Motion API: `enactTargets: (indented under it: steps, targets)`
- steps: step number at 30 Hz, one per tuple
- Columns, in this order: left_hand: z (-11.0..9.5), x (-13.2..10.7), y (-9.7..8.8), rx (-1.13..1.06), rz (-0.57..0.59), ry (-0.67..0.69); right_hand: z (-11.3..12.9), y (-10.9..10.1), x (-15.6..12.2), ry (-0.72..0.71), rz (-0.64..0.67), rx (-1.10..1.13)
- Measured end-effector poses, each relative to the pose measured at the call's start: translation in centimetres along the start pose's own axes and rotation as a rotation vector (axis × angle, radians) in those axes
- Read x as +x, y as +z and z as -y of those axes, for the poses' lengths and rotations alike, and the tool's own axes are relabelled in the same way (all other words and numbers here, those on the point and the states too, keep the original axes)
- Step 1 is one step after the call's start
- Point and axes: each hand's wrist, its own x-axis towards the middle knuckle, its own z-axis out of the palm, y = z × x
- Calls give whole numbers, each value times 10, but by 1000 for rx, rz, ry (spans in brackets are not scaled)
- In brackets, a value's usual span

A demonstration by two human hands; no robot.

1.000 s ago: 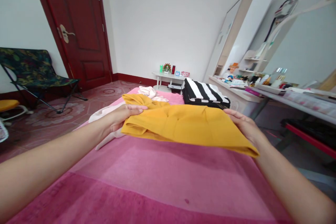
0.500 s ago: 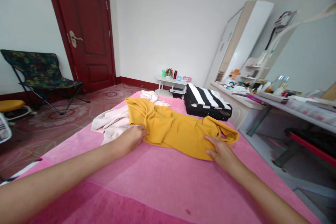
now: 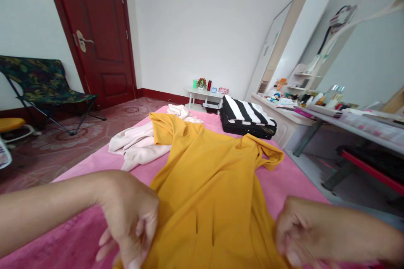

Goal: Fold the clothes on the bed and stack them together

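Observation:
A mustard-yellow short-sleeved dress (image 3: 205, 185) lies spread lengthwise before me, its neck end far away and its lower part running off the bottom of the view. Two dark slit-like folds show near its middle. My left hand (image 3: 129, 214) is closed in a pinch at the dress's left edge, with the other fingers curled. At the right edge, my right hand (image 3: 299, 231) is also closed on the fabric, somewhat blurred. The left sleeve overlaps a crumpled pale pink garment (image 3: 139, 145); the right sleeve is bunched on the bedding.
Pink bedding (image 3: 82, 168) lies under the clothes. A black case (image 3: 246, 128) with a black-and-white striped cloth (image 3: 248, 110) stands at its far right. A cluttered dressing table (image 3: 356, 117) is to the right, a folding chair (image 3: 47, 88) to the left.
Both hands have come toward me and apart, drawing the lower part of the dress out from its bunched state. The pale garment and the striped cloth stay where they were.

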Motion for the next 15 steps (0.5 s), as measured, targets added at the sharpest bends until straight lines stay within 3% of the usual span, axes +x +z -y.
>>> enactTargets:
  steps: [2, 3, 6, 9, 11, 15]
  targets:
    - [-2, 13, -23, 10, -74, 43, 5, -19, 32, -79, -4, -34]
    - [-2, 22, -38, 36, -184, 99, 3, -30, 50, -154, -133, -75]
    - [4, 55, -99, 202, -659, 294, -16, -63, 108, -222, -643, -289]
    - [15, 93, -163, 425, -1118, 210, -49, -90, 152, -125, -956, -462]
    - [24, 112, -198, 483, -1285, 108, -70, -103, 170, -40, -1050, -500]
    - [39, 134, -241, 456, -1412, -3, -105, -117, 186, 108, -1062, -359]
